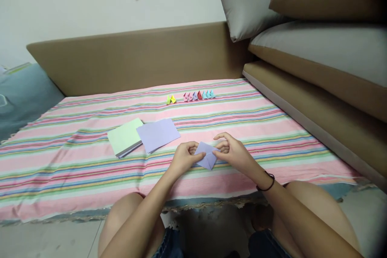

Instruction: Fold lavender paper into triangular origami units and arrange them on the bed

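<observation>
A small lilac sheet of paper point(206, 156), partly folded into a point, rests on the striped cloth between my hands. My left hand point(183, 157) pinches its left edge with curled fingers. My right hand point(231, 150) pinches its right corner, index finger raised. To the left lie a lilac paper stack point(157, 134) and a pale green paper stack point(125, 136), side by side and overlapping.
A row of several small folded paper figures point(198, 95), yellow, pink, red and blue, stands further back on the pink striped cloth point(75, 161). Brown sofa cushions point(317, 100) rise at the right, with grey pillows point(250, 6) above. My bare knees show below the cloth's front edge.
</observation>
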`<state>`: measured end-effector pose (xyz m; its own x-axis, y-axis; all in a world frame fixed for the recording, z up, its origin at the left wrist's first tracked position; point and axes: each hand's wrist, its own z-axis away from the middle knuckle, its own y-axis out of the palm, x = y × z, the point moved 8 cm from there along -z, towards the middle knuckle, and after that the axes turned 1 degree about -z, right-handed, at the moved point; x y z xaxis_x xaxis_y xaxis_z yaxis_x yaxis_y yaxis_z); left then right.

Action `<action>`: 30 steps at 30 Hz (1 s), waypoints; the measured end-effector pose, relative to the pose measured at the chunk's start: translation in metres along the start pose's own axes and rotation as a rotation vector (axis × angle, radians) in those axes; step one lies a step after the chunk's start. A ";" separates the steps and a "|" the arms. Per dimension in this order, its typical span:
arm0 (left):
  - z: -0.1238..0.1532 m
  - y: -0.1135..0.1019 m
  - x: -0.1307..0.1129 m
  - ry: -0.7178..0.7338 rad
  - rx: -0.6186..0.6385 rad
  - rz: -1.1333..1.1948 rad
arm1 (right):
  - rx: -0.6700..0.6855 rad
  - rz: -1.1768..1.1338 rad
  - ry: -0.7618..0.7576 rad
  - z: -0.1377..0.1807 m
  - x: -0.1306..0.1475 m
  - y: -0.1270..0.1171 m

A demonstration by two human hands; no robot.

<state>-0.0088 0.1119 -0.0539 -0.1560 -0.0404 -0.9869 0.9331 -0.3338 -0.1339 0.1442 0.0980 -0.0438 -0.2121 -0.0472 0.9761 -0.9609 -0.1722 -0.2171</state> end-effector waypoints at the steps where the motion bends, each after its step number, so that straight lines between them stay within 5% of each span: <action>1: 0.000 -0.003 -0.001 0.000 -0.011 0.001 | -0.018 -0.002 0.004 -0.001 -0.001 -0.005; 7: -0.001 -0.006 -0.001 -0.001 -0.039 0.026 | -0.166 -0.001 -0.055 0.000 -0.006 -0.039; 12: -0.001 0.014 0.005 0.004 0.008 0.058 | 0.127 -0.111 -0.004 0.005 -0.016 -0.002; 16: 0.000 0.022 0.006 -0.005 0.038 0.093 | 0.171 -0.169 0.052 0.007 -0.018 0.007; 30: 0.004 -0.012 -0.015 -0.005 -0.007 0.127 | 0.040 -0.309 0.077 -0.002 0.002 -0.019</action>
<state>-0.0191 0.1129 -0.0367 -0.0381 -0.0867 -0.9955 0.9476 -0.3195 -0.0084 0.1617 0.1028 -0.0374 0.0746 0.0873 0.9934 -0.9745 -0.2051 0.0912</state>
